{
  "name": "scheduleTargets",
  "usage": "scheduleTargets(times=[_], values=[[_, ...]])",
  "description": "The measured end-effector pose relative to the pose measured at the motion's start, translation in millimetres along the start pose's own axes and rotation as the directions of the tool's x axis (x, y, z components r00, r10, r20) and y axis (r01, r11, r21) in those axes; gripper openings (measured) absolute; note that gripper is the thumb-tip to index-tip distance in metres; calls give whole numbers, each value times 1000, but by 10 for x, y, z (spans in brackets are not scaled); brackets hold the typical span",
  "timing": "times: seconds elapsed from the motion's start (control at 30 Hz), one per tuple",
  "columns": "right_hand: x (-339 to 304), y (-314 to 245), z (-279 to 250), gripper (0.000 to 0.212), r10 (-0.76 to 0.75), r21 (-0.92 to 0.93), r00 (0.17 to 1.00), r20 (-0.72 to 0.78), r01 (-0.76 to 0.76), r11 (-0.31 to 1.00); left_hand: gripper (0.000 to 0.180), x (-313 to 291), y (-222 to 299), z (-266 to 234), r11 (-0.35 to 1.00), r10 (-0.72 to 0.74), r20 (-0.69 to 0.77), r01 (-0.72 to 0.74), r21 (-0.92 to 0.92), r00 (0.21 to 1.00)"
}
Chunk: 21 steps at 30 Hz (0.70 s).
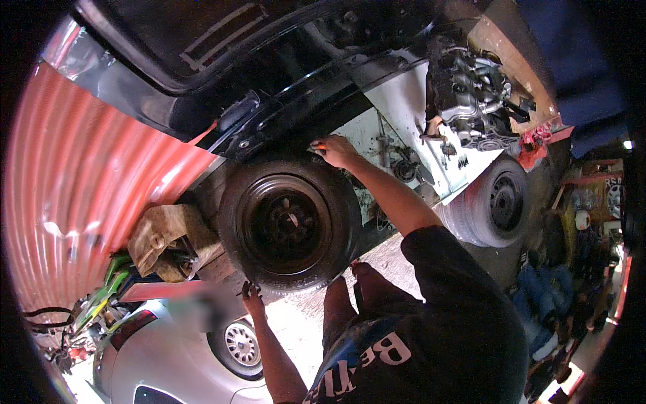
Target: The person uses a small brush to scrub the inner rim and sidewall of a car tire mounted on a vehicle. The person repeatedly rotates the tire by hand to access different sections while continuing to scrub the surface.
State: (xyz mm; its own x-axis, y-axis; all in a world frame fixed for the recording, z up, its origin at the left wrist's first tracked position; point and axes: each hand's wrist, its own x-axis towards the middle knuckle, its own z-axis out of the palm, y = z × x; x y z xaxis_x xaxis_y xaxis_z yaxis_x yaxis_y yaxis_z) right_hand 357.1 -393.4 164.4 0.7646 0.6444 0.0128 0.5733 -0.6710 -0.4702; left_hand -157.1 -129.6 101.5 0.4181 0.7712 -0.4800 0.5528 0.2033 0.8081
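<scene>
A black tyre on a dark steel wheel [328, 195] stands in front of me, its face turned toward me. My right hand [334, 151] is at the top of the tyre with its fingers curled over the tread. At the tyre's lower left edge is my left hand [254, 300], its fingers bent against the rubber. Deep shadow hides the fingertips in part. Right behind the wheel is the lower side of a dark car body [282, 101].
To the right, a second wheel [505, 198] stands below a white panel [404, 87] and an engine [468, 87]. A crumpled brown bag [161, 236] sits left of the wheel, by red corrugated sheeting [87, 155]. A silver car [168, 357] is at lower left.
</scene>
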Motion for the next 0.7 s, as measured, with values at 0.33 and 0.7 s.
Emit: scheduleTargets(times=[0.33, 0.7], values=[[-985, -137, -26, 27, 70, -97, 990, 121, -58, 994, 50, -158, 28, 38, 999, 28, -68, -26, 32, 997], [-559, -244, 255, 27, 223, 56, 974, -25, -222, 973, 51, -93, 3, -7, 994, 63, -57, -58, 95, 996]])
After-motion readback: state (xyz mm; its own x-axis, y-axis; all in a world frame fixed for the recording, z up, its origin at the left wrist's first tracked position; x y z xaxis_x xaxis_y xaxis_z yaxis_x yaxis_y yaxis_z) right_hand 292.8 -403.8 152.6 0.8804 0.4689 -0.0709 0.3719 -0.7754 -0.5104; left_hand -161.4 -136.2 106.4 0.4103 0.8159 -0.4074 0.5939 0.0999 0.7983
